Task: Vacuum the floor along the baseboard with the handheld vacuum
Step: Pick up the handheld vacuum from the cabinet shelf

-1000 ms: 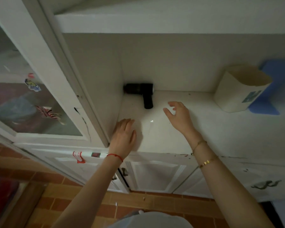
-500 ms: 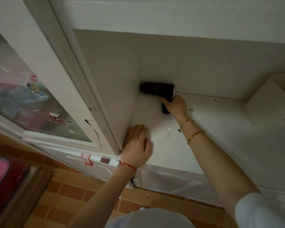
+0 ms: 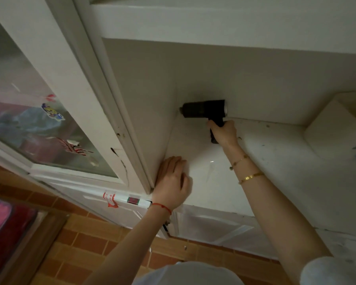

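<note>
The black handheld vacuum (image 3: 203,109) lies in the back left corner of a white cabinet counter (image 3: 275,161), its barrel pointing left against the side wall. My right hand (image 3: 224,133) is wrapped around its handle, which points toward me. My left hand (image 3: 173,178) rests flat on the counter's front left corner, fingers together, holding nothing. The orange tiled floor (image 3: 86,243) shows below the cabinet doors.
A glass-fronted cabinet door (image 3: 39,124) with stickers stands at the left. A white box (image 3: 333,128) sits at the counter's right. A shelf (image 3: 234,25) overhangs the counter. Lower cabinet doors (image 3: 214,225) face the floor. A pink and red mat (image 3: 2,221) lies at bottom left.
My right hand reached from the middle of the counter to the vacuum and closed around its handle. My view moved closer and to the left. My left hand stayed at the counter's front corner.
</note>
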The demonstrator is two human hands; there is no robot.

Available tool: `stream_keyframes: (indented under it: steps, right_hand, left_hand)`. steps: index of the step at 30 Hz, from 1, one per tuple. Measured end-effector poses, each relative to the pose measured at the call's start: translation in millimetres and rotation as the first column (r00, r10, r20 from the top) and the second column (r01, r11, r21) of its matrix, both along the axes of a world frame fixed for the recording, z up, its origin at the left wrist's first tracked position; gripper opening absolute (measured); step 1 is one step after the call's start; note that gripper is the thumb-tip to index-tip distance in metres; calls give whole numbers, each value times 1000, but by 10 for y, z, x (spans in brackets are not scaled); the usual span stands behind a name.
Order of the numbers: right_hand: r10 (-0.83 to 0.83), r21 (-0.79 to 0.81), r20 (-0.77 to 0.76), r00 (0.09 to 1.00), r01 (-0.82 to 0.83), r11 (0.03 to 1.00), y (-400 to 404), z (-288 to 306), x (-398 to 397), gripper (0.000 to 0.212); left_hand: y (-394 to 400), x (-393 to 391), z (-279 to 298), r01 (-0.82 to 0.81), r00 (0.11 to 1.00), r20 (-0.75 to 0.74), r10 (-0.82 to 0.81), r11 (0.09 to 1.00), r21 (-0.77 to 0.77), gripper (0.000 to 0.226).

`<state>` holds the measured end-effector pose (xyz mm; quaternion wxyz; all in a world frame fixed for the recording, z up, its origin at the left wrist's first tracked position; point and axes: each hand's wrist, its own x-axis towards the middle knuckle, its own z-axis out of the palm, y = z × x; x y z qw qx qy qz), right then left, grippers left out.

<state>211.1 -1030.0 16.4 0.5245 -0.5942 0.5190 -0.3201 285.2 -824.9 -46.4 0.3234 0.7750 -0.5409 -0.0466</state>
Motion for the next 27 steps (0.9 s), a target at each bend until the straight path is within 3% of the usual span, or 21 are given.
stream_keyframes:
  steps: [5, 10, 14, 19, 23, 27]
  right_hand:
    - [69, 98, 345, 936, -109, 989, 465, 253, -527, 13]
    - [80, 207, 566, 820, -236, 949, 919, 316, -1109, 33]
    - [134, 246, 614, 778, -350, 904, 1262, 378, -1434, 30]
    - [119, 270, 616, 779, -350, 897, 1626, 415, -1726, 13]
    - [55, 293, 631, 774, -304, 907, 1790, 373, -1921, 30]
    - [33, 299, 594, 804, -259, 919, 1918, 323, -2077, 26]
  left_hand:
    - [-4, 5, 8, 25, 999, 23, -25, 1000, 14, 32]
    - [71, -60, 123, 84, 996, -17, -85, 996, -27, 33]
    - [112, -114, 293, 168, 986, -4, -168, 984, -67, 36]
    - [237, -263, 451, 255, 960, -86, -266, 959, -122, 29]
    - [305, -404, 519, 307, 946, -65, -319, 940, -145, 28]
    - [366, -520, 539, 340, 937, -35, -347, 932, -127, 29]
